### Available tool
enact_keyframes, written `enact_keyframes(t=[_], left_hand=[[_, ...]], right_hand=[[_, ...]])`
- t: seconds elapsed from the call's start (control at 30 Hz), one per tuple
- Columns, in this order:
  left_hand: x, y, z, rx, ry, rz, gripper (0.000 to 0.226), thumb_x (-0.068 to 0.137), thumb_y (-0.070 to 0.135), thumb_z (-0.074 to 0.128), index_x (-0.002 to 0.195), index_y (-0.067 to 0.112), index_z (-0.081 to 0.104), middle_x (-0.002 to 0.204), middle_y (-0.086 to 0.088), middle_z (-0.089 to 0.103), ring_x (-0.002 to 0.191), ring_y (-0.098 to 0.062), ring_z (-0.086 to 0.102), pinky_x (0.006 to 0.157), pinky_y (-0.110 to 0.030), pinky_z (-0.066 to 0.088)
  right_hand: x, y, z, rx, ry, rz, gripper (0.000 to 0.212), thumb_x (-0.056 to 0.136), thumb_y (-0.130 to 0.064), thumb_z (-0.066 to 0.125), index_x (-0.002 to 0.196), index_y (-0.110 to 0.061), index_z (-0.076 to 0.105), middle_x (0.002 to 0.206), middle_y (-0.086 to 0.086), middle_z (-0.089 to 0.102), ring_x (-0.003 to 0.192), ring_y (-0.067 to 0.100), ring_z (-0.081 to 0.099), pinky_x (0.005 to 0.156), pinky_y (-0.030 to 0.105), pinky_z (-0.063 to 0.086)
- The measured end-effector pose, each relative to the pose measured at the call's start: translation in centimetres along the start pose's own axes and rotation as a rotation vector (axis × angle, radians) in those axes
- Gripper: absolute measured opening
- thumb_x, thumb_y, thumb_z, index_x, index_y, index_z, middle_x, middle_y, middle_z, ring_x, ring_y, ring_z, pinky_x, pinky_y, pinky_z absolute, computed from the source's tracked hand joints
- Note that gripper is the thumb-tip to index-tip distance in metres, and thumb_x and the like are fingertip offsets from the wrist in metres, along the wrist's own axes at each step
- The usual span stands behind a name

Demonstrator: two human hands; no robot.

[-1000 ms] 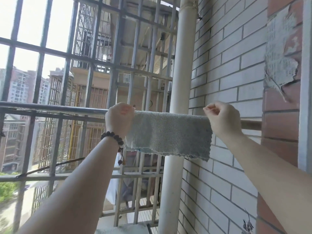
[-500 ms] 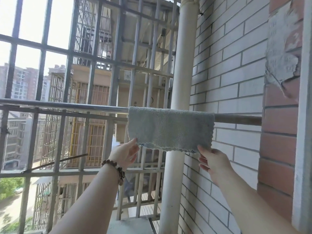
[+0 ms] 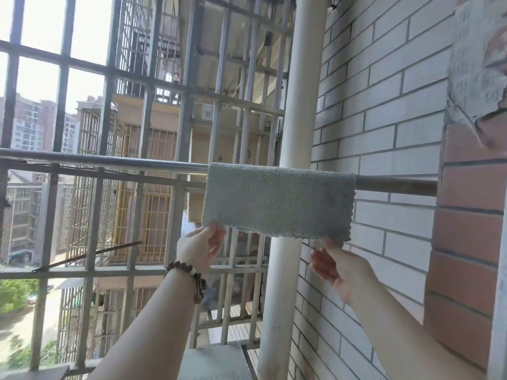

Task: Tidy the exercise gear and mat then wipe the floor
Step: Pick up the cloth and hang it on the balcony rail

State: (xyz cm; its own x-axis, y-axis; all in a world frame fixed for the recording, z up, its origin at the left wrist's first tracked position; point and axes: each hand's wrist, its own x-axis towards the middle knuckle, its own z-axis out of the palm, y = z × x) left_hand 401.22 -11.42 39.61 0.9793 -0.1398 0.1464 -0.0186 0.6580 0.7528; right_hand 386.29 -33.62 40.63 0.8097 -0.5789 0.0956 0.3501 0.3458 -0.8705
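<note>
A second earlier both hands gripped the top of the cloth at the rail. The left hand and right hand dropped to its lower edge, each pinching a bottom corner, and the cloth hung flat, draped over the rail.

Cloth draped over rail, toward its right end. Rail running left to right, from window bars to brick wall. Pipe upright behind cloth and rail, beside tiled wall at right. Left hand below cloth, pinching lower left corner. Right hand below cloth, fingers at lower right corner. Bracelet on left wrist. Window bars behind rail, buildings beyond them at left.
</note>
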Motion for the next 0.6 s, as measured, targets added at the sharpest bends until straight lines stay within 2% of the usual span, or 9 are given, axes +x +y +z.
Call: enact_keyframes(t=[0.1, 0.17, 0.23, 0.37, 0.5, 0.6], left_hand=[[-1.1, -0.8, 1.3, -0.022, -0.151, -0.098, 0.029, 0.086, 0.026, 0.068, 0.098, 0.001, 0.060, 0.094, -0.014, 0.073, 0.090, -0.024, 0.069, 0.085, -0.035, 0.052], [-2.0, -1.4, 2.3, -0.001, -0.256, -0.159, 0.035, 0.082, 0.031, 0.069, 0.096, 0.001, 0.059, 0.096, -0.016, 0.072, 0.091, -0.026, 0.069, 0.082, -0.036, 0.053], [-2.5, -1.8, 3.5, 0.014, -0.283, -0.190, 0.034, 0.080, 0.030, 0.070, 0.097, 0.002, 0.060, 0.097, -0.016, 0.072, 0.091, -0.026, 0.071, 0.078, -0.037, 0.053], [-2.7, -1.9, 5.1, 0.090, -0.205, -0.126, 0.029, 0.083, 0.018, 0.072, 0.104, 0.001, 0.062, 0.090, -0.013, 0.074, 0.083, -0.022, 0.073, 0.068, -0.033, 0.052], [-2.5, -2.0, 4.9, 0.222, -0.079, -0.042, 0.020, 0.084, 0.015, 0.073, 0.093, -0.001, 0.065, 0.083, -0.015, 0.074, 0.075, -0.022, 0.073, 0.053, -0.025, 0.055], [-2.6, -2.2, 4.5, 0.255, -0.070, -0.006, 0.019, 0.084, 0.014, 0.072, 0.092, -0.002, 0.065, 0.082, -0.015, 0.074, 0.075, -0.022, 0.073, 0.059, -0.026, 0.057]], right_hand=[[-0.4, 0.9, 1.9, 0.052, -0.171, 0.043, 0.020, 0.085, -0.019, 0.067, 0.089, -0.001, 0.060, 0.078, 0.015, 0.071, 0.066, 0.021, 0.071, 0.059, 0.031, 0.060], [-0.5, 1.0, 3.3, 0.126, -0.175, 0.015, 0.021, 0.082, -0.016, 0.068, 0.096, -0.002, 0.060, 0.089, 0.016, 0.071, 0.069, 0.021, 0.072, 0.062, 0.032, 0.060], [-0.4, 1.0, 4.2, 0.170, -0.160, -0.024, 0.021, 0.084, -0.013, 0.068, 0.099, -0.003, 0.059, 0.090, 0.016, 0.070, 0.069, 0.020, 0.072, 0.065, 0.033, 0.060], [-0.6, 1.3, 4.6, 0.096, -0.117, -0.074, 0.008, 0.088, -0.008, 0.064, 0.090, -0.002, 0.059, 0.081, 0.013, 0.068, 0.067, 0.019, 0.069, 0.069, 0.033, 0.059], [-0.8, 1.7, 4.0, 0.055, -0.066, -0.084, 0.006, 0.091, -0.005, 0.060, 0.087, 0.000, 0.058, 0.079, 0.013, 0.066, 0.072, 0.022, 0.065, 0.077, 0.036, 0.054], [-1.0, 2.1, 3.7, 0.033, -0.071, -0.084, 0.006, 0.091, -0.005, 0.060, 0.087, 0.000, 0.059, 0.081, 0.013, 0.066, 0.073, 0.022, 0.065, 0.078, 0.036, 0.054]])
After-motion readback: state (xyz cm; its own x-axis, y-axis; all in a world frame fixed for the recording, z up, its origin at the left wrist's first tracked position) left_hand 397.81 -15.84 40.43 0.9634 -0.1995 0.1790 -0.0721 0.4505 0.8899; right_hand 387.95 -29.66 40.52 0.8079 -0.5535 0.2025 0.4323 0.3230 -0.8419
